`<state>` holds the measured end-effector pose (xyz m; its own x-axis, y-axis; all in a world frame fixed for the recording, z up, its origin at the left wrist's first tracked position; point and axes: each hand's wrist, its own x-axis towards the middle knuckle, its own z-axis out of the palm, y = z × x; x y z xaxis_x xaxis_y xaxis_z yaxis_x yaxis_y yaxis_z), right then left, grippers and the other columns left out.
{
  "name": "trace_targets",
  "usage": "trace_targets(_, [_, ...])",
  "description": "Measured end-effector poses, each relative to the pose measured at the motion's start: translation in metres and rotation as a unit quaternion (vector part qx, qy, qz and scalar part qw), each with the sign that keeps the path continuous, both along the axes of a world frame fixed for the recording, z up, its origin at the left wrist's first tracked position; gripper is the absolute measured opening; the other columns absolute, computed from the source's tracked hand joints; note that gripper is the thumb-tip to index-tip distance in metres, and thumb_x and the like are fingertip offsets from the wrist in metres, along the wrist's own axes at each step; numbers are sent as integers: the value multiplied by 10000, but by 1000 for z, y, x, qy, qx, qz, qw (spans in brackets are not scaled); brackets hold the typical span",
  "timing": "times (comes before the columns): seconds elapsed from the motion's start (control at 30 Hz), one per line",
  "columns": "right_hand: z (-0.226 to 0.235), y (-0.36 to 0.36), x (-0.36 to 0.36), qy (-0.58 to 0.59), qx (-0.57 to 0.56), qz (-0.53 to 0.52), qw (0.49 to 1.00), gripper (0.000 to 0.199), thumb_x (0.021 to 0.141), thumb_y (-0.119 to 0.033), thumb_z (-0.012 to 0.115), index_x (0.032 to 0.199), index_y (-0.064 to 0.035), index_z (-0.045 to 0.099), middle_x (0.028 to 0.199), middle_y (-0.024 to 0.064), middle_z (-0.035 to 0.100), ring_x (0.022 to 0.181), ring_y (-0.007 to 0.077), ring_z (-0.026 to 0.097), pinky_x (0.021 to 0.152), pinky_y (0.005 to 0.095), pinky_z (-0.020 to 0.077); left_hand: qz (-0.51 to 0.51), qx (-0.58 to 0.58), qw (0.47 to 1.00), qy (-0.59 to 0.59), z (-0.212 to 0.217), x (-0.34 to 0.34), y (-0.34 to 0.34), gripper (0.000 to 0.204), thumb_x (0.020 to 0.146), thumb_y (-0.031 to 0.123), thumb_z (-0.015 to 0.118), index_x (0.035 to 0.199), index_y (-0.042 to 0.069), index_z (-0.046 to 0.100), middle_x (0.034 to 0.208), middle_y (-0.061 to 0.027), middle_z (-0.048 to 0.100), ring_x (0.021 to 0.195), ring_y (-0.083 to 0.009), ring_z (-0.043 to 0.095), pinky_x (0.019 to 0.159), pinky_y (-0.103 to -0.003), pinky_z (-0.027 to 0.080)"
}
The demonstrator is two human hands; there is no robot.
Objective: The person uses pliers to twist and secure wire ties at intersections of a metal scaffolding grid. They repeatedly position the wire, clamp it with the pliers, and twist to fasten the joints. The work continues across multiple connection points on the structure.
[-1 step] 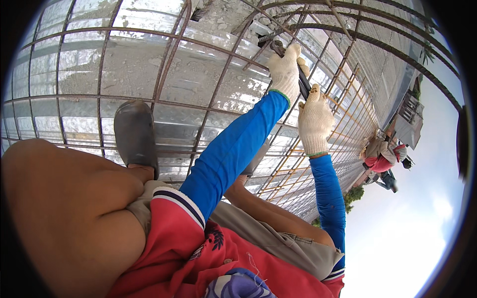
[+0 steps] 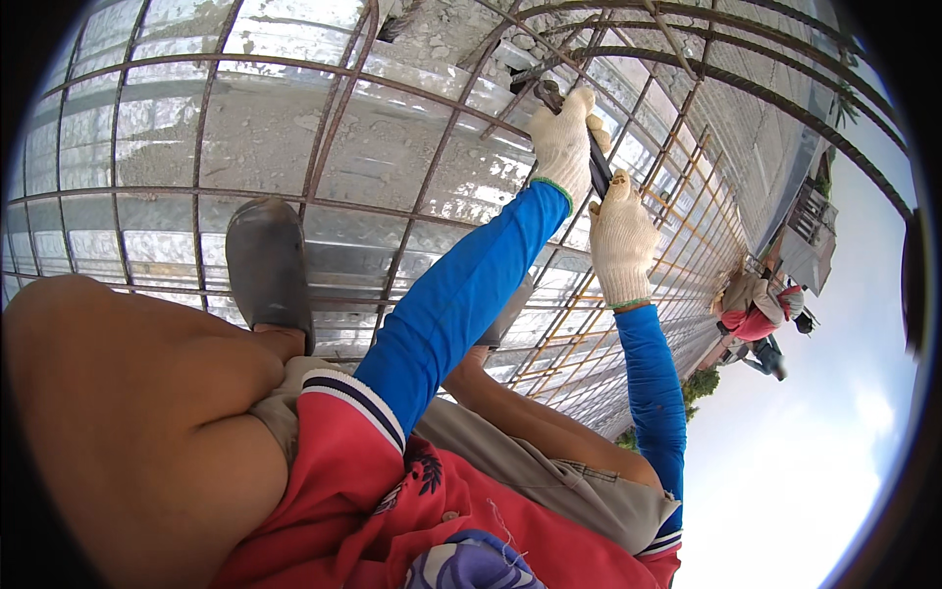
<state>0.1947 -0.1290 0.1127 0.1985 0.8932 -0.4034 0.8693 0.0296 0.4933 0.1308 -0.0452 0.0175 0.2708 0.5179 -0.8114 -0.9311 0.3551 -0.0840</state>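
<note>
Outdoors, pale cloudy sky [image 2: 805, 442] along the right. Underfoot, silvery ribbed metal decking [image 2: 265, 118], caked with grey dust. Rusty rebar grid [image 2: 196, 189] spans it; thicker ribbed bars [image 2: 765, 90] arch across upper right. Another person [image 2: 754, 322], partly in red, far off at right. Wearer's red shirt [image 2: 343, 471] fills lower middle. Dark tool [image 2: 600, 167] slants at upper centre, head close by the grid; whether it touches a bar, cannot tell. Left hand [image 2: 564, 142], gloved, closed round it near the head; right hand [image 2: 624, 240], gloved, grips lower down. Dark leaf-like print [image 2: 429, 471] on shirt front
</note>
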Motion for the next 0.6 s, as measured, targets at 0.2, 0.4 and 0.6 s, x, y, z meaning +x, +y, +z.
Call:
trace_targets(0.2, [35, 49, 25, 510, -189, -568, 618, 89, 919, -34, 650, 942, -60, 568, 620, -85, 410, 408, 26, 306, 344, 266, 215, -22, 16, 1000, -16, -6, -7, -2, 317, 937, 290, 822, 926, 43, 623, 700, -73, 632, 537, -212, 640, 510, -379, 566])
trace_targets(0.4, [23, 46, 42, 463, -161, -515, 703, 257, 879, -142, 743, 1043, 18, 628, 630, -28, 533, 416, 83, 479, 353, 264, 365, -9, 4, 999, -43, -9, -1, 2, 318, 983, 281, 802, 901, 62, 586, 676, -78, 598, 508, -218, 590, 464, -405, 528])
trace_targets(0.6, [-1, 7, 22, 117, 11, -62, 991, 490, 898, -179, 810, 1303, -4, 597, 843, 148, 727, 751, 291, 758, 672, 443, 612, -3, -9, 1000, 8, -7, 4, 5, 344, 974, 266, 809, 866, 60, 556, 658, -96, 609, 473, -231, 585, 440, -402, 523])
